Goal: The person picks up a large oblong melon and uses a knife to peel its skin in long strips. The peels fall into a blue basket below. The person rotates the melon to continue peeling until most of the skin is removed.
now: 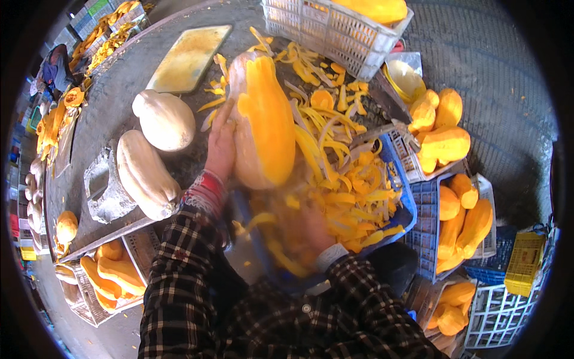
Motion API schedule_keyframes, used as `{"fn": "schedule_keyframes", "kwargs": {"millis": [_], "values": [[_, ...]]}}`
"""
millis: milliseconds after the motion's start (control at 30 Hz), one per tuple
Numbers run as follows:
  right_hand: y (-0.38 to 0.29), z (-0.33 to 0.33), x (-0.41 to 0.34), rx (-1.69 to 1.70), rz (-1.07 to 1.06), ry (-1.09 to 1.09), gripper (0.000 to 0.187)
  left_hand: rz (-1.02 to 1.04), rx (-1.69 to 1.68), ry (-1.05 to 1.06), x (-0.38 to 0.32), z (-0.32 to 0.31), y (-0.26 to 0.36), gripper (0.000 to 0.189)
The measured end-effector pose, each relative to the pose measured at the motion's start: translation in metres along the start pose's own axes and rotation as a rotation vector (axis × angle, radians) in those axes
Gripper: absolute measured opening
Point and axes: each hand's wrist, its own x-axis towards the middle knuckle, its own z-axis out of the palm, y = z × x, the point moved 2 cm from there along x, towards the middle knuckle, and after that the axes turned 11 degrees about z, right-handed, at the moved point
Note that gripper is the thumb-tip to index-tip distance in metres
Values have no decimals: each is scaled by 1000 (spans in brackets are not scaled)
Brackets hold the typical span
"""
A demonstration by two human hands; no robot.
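Observation:
A large butternut-type squash [269, 130] stands before me, its right side bare orange and its left side still covered with pale rind. My left hand [223, 143] presses flat against its left side. Blurred by motion, my right hand [314, 224] is low over a blue plastic crate [406, 211] full of orange peelings [358, 193]; whether it holds a tool cannot be seen. Two unpeeled pale squashes, one rounded [166, 119] and one long [145, 172], lie left of my left hand. More peel strips [323, 130] lie on the table to the right of the squash.
A yellowed cutting board [190, 58] lies at the back left, a white crate [323, 29] at the back. Crates of peeled squash stand at right [426, 224] and lower left [94, 296]. A grey block with a hollow [107, 186] sits left. A person [57, 69] is at far left.

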Motion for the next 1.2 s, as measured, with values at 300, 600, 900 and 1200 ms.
{"fn": "schedule_keyframes", "kwargs": {"millis": [300, 600, 900, 1200], "values": [[-70, -39, 22, 224, -146, 41, 48, -11, -86, 56, -1, 4, -5, 54], [-20, -60, -4, 352, 88, 184, 50, -206, -271, 191, -4, 0, -23, 60], [-102, -78, 148, 661, 27, 189, 53, -767, -936, 87, -15, 2, -34, 71], [-60, -46, 169, 651, 73, 219, 52, -345, -52, 47, -23, 7, 17, 80]]}}
